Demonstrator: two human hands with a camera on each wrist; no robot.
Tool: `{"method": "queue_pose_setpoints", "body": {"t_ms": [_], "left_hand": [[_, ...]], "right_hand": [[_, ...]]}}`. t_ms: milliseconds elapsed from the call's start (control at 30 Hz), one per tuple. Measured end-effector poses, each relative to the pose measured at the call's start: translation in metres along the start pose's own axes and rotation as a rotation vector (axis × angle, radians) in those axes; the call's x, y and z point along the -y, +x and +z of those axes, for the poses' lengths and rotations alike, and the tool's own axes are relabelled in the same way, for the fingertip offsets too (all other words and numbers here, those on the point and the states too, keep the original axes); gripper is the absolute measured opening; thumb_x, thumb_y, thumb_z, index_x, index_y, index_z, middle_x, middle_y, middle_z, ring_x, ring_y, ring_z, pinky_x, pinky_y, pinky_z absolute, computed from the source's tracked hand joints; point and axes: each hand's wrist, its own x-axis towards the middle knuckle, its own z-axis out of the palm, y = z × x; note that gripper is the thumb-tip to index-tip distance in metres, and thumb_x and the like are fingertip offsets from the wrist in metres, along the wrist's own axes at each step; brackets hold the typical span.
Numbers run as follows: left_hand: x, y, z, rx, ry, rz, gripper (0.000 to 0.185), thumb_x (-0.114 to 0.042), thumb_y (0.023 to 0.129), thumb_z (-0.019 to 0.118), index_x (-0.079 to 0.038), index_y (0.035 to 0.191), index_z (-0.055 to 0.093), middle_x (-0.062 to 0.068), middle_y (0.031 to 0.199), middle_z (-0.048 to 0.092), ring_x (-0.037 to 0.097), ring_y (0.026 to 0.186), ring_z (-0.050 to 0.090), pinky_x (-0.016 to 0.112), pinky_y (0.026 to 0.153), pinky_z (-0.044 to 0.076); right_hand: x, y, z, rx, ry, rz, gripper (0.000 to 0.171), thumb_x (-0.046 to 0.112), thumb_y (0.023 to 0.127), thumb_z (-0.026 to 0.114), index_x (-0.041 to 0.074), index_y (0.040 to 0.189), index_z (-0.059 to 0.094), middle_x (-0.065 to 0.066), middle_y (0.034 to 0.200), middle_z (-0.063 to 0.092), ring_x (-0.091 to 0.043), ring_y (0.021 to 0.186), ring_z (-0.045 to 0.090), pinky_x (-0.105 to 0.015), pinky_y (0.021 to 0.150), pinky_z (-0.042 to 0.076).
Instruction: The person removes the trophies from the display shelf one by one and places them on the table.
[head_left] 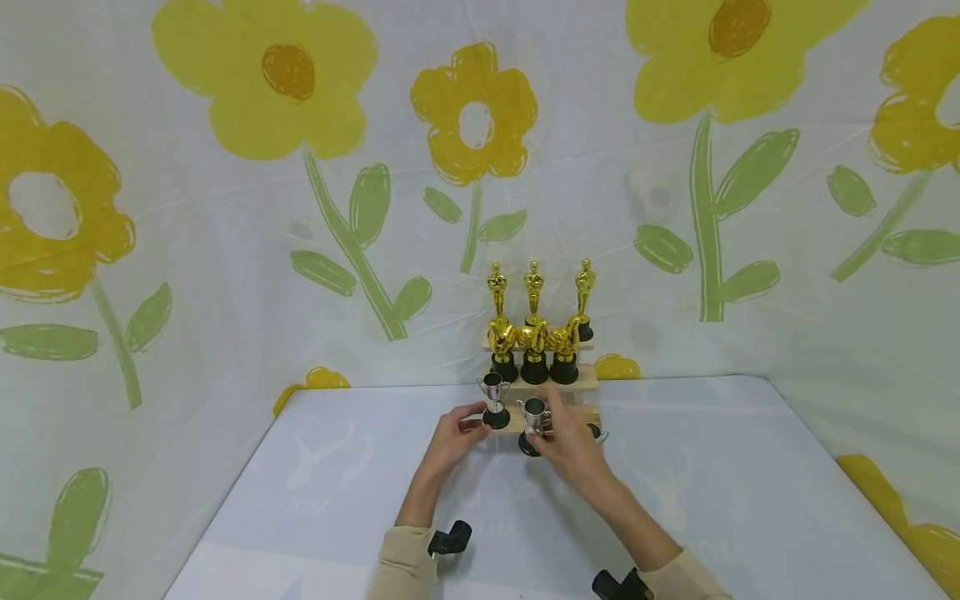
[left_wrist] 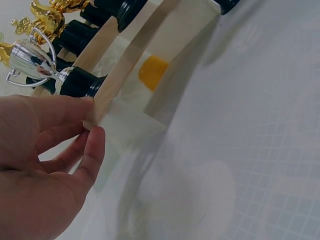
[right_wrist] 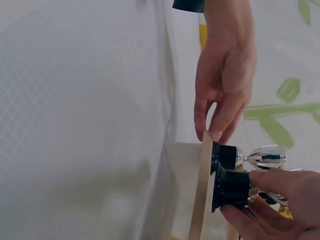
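Note:
A stepped wooden stand (head_left: 581, 379) sits at the table's far edge. Gold statuettes (head_left: 533, 287) fill its top step and gold cup trophies (head_left: 534, 337) the middle one. A silver cup trophy (head_left: 493, 398) with a black base stands at the left end of the lowest step (left_wrist: 117, 85). My left hand (head_left: 453, 433) pinches that step's corner (left_wrist: 95, 116) just beside this cup (left_wrist: 30, 59). My right hand (head_left: 562, 442) grips a second silver cup (head_left: 534, 415) by its black base (right_wrist: 231, 189), at the step's front edge. A third silver cup (head_left: 600, 433) peeks out behind the right hand.
The table (head_left: 712, 500) has a pale blue-white cloth with edges at left, right and front. A sheet printed with yellow flowers (head_left: 472, 117) hangs close behind the stand and wraps both sides. Bare cloth lies between my forearms and the stand.

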Motion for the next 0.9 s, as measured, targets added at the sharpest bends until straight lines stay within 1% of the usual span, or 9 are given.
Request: {"method": "queue_pose_setpoints", "body": {"t_ms": [100,200,300,400,500,567,700,800,900], "left_hand": [[0.014,0.006,0.002,-0.013,0.004,-0.005,0.046,-0.002,0.088,0.066,0.004,0.133,0.057,0.024,0.14,0.054,0.04,0.12,0.059,0.043,0.095,0.054],[0.014,0.006,0.002,-0.018,0.004,0.0,0.046,-0.002,0.087,0.067,0.003,0.132,0.058,0.024,0.139,0.054,0.038,0.119,0.06,0.041,0.095,0.054],[0.014,0.006,0.002,-0.02,-0.003,-0.007,0.046,-0.003,0.087,0.066,0.002,0.133,0.058,0.023,0.14,0.054,0.037,0.119,0.06,0.041,0.095,0.054],[0.013,0.006,0.002,-0.024,-0.016,-0.028,0.046,-0.003,0.088,0.066,0.001,0.133,0.059,0.021,0.141,0.054,0.036,0.12,0.06,0.04,0.095,0.054],[0.012,0.006,0.002,-0.022,-0.008,-0.027,0.046,-0.003,0.088,0.066,0.001,0.133,0.058,0.022,0.141,0.054,0.036,0.12,0.06,0.04,0.095,0.054],[0.012,0.006,0.002,-0.022,-0.006,-0.031,0.046,-0.003,0.088,0.066,0.001,0.133,0.058,0.021,0.141,0.054,0.035,0.119,0.06,0.04,0.095,0.054],[0.012,0.007,0.001,-0.019,-0.001,-0.031,0.046,-0.003,0.088,0.066,0.001,0.133,0.058,0.022,0.141,0.053,0.036,0.12,0.06,0.039,0.094,0.054],[0.013,0.007,0.001,-0.021,0.003,-0.02,0.046,-0.003,0.088,0.066,0.002,0.133,0.058,0.023,0.14,0.053,0.036,0.119,0.06,0.039,0.094,0.055],[0.014,0.008,0.002,-0.025,-0.002,-0.018,0.046,-0.003,0.087,0.067,0.003,0.132,0.058,0.023,0.139,0.054,0.037,0.118,0.061,0.04,0.093,0.055]], "right_hand": [[-0.001,-0.003,0.002,-0.001,-0.002,-0.001,0.06,0.007,0.078,0.081,0.014,0.128,0.047,-0.011,0.1,0.072,-0.017,0.077,0.066,-0.029,0.062,0.053],[-0.003,-0.006,0.004,0.001,0.007,-0.003,0.059,0.006,0.078,0.08,0.012,0.127,0.048,-0.011,0.1,0.072,-0.019,0.08,0.068,-0.03,0.064,0.054],[-0.004,-0.008,0.006,0.011,0.013,0.005,0.06,0.006,0.079,0.08,0.011,0.128,0.047,-0.011,0.097,0.072,-0.017,0.078,0.067,-0.029,0.063,0.052],[-0.005,-0.012,0.009,0.014,0.022,0.009,0.06,0.005,0.078,0.08,0.012,0.128,0.047,-0.011,0.095,0.073,-0.015,0.076,0.066,-0.027,0.062,0.052],[-0.007,-0.015,0.012,0.015,0.026,-0.001,0.059,0.004,0.078,0.08,0.012,0.127,0.048,-0.011,0.095,0.073,-0.015,0.077,0.067,-0.025,0.062,0.052],[-0.007,-0.017,0.014,0.017,0.034,-0.007,0.059,0.003,0.077,0.08,0.011,0.127,0.048,-0.012,0.094,0.073,-0.016,0.077,0.067,-0.026,0.062,0.052],[-0.01,-0.021,0.017,0.021,0.032,-0.009,0.059,0.001,0.077,0.079,0.01,0.126,0.048,-0.013,0.097,0.073,-0.02,0.083,0.069,-0.029,0.066,0.055],[-0.013,-0.023,0.019,0.022,0.02,-0.006,0.059,0.001,0.077,0.079,0.012,0.125,0.047,-0.014,0.098,0.073,-0.021,0.085,0.07,-0.031,0.068,0.056],[-0.016,-0.023,0.021,0.02,0.003,-0.006,0.059,0.001,0.077,0.08,0.013,0.124,0.047,-0.014,0.099,0.073,-0.021,0.085,0.07,-0.031,0.068,0.056]]}}
